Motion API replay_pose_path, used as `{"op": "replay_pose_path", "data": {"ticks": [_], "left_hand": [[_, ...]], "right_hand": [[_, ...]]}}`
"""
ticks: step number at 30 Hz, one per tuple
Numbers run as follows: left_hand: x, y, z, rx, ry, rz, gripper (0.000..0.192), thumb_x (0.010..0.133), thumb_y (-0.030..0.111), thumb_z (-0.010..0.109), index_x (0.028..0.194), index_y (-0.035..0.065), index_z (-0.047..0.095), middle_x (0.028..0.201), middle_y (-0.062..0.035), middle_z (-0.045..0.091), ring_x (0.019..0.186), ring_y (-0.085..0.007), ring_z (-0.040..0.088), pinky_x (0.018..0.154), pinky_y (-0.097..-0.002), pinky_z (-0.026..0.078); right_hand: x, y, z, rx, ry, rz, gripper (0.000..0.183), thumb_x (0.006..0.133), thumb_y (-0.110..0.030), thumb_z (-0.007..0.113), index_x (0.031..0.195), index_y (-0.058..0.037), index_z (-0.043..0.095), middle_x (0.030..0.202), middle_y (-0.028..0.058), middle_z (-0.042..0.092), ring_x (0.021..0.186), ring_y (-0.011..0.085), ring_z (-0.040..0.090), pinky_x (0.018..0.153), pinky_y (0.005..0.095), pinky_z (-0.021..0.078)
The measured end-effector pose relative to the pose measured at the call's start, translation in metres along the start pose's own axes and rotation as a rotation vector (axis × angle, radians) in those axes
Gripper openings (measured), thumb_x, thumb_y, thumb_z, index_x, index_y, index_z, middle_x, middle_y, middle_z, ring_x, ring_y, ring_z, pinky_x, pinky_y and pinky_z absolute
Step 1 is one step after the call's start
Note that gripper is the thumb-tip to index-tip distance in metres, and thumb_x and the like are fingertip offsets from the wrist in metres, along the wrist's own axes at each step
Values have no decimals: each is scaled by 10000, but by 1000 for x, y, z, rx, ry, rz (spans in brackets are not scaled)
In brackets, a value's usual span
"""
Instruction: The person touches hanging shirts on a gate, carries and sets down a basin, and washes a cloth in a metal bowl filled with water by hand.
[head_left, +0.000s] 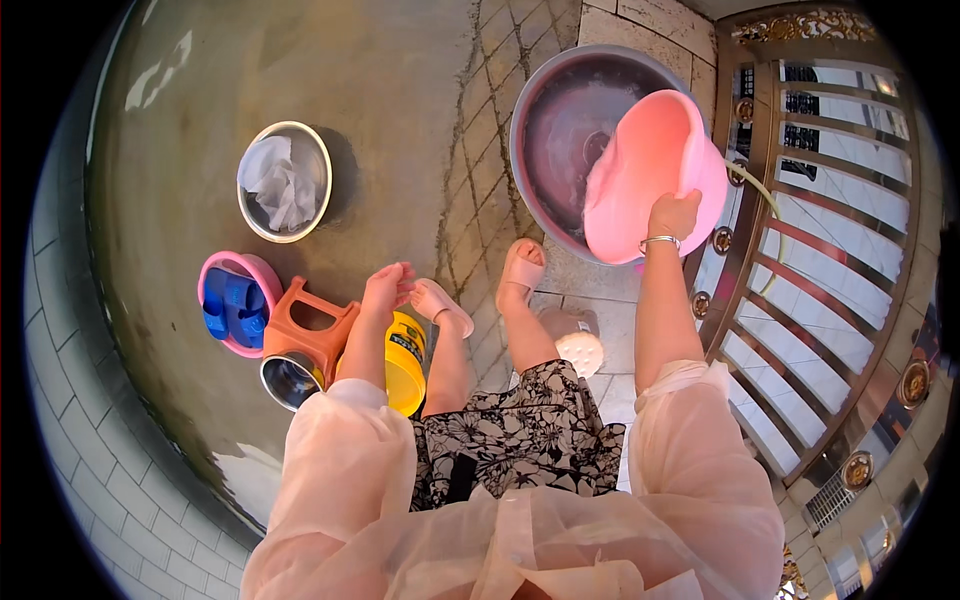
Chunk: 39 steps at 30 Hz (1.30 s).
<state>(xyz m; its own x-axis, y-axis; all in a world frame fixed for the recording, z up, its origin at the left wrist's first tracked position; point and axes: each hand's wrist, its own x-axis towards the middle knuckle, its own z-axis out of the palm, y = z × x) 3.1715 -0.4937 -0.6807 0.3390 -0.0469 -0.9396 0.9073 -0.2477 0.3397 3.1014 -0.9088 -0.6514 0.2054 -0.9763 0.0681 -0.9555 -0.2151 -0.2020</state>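
My right hand (673, 214), with a bracelet at the wrist, grips the rim of a pink plastic basin (705, 180). The basin is tilted over a large grey tub (519, 154) at the upper right, and water runs from its lower left side into the water in the tub. My left hand (390, 287) is held in the air with nothing in it, its fingers loosely apart, above the ground near an orange plastic stool (307, 341) and a yellow bucket (406, 375).
A metal basin (328, 180) holds wet white cloth (281, 184). Blue slippers (236, 304) lie in a small pink basin (270, 274). A steel pot (289, 381) is by the stool. A metal gate (765, 247) stands right; a hose (776, 206) passes it. The ground is wet.
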Motion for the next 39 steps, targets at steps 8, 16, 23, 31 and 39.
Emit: {"op": "replay_pose_path", "data": {"ticks": [8,16,23,31,39], "left_hand": [[-7,27,57,97,-131,41,256,834,258,409,966,69,520,852,-31,562,707,-119,521,603,-250,422],[-60,90,100,-210,-137,409,346,842,334,376,973,36,494,922,-27,516,836,-121,468,714,-251,370],[-111,119,100,28,418,1364,198,835,191,412,908,23,485,872,-65,520,846,-166,473,745,-254,363],[-107,102,77,1663,-396,713,463,849,390,202,1201,123,342,1276,-63,283,1188,-194,231,972,-358,154],[-17,107,15,1628,687,804,561,825,393,242,1219,-5,260,1281,-145,238,1203,-263,170,985,-388,59]], "right_hand": [[-30,111,-22,1148,-488,849,378,557,30,437,933,46,463,867,146,508,760,261,526,677,375,441],[-93,65,-63,1761,-673,1014,536,539,81,418,1071,19,386,983,133,469,933,283,461,814,377,407],[-62,-45,-137,1577,-536,375,448,533,112,439,974,34,424,879,86,498,770,174,494,678,264,420],[-92,-81,-162,1549,-716,276,359,534,101,452,887,37,450,785,52,495,670,111,468,583,212,390],[-179,-91,-182,1487,-996,487,372,534,112,447,897,29,464,775,36,502,652,102,472,566,202,393]]}}
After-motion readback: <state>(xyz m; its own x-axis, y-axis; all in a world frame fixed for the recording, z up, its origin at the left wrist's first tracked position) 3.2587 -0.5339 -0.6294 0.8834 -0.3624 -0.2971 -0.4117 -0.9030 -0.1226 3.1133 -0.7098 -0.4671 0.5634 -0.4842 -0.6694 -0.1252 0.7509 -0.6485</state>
